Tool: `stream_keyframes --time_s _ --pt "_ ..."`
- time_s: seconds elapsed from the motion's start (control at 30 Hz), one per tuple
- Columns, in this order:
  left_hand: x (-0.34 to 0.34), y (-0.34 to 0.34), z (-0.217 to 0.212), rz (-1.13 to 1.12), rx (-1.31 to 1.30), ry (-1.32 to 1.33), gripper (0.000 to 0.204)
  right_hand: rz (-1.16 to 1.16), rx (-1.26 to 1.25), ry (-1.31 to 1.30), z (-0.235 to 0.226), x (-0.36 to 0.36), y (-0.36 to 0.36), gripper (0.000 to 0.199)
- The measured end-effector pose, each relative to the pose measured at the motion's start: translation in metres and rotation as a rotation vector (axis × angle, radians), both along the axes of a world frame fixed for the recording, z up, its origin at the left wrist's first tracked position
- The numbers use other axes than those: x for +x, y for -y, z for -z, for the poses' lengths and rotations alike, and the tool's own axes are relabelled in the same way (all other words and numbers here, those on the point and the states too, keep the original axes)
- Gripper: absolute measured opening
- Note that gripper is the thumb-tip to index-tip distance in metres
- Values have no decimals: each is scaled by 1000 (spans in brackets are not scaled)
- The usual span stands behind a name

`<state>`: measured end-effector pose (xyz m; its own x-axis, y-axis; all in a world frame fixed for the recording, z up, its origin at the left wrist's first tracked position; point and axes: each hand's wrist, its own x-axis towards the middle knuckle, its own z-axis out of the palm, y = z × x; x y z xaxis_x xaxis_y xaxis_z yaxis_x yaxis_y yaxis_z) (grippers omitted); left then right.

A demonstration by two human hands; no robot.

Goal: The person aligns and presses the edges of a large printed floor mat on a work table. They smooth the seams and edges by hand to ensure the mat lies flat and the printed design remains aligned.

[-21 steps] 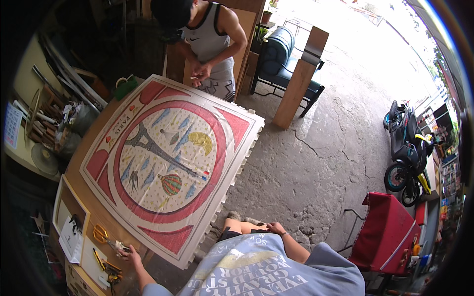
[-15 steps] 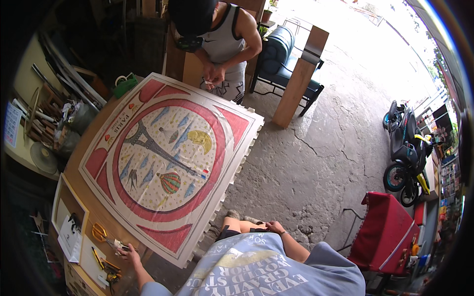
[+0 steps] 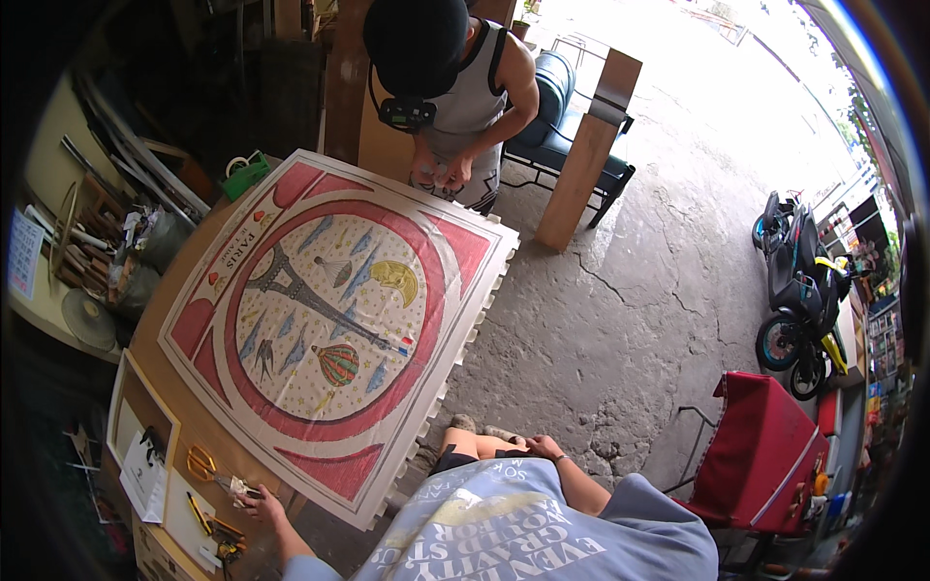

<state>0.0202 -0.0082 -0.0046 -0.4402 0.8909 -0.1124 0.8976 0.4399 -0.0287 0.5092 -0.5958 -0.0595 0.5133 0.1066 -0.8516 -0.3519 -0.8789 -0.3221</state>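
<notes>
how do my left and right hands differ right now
Your left hand is over the workbench, at some crumpled whitish material by the yellow-handled scissors; your right hand is by your dark shorts. The right has a dark wristband; the left shows none. Both are bare.

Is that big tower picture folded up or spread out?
Spread out: the tower picture lies across the table, its full face and all four corners showing.

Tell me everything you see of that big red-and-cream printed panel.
The large, rectangular red-and-cream panel looks like lightly wrinkled fabric. Its red ring encloses a grey lattice tower, yellow crescent moon and striped balloon. Its right edge is notched. It lies print side up, slanted across the flat brown table; the left hand is apart from it.
</notes>
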Motion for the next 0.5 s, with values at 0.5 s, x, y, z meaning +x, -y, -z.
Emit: stream_keyframes --time_s 0.5 --pt "17 8 -29 57 119 -62 85 -117 52 42 12 8 -37 45"
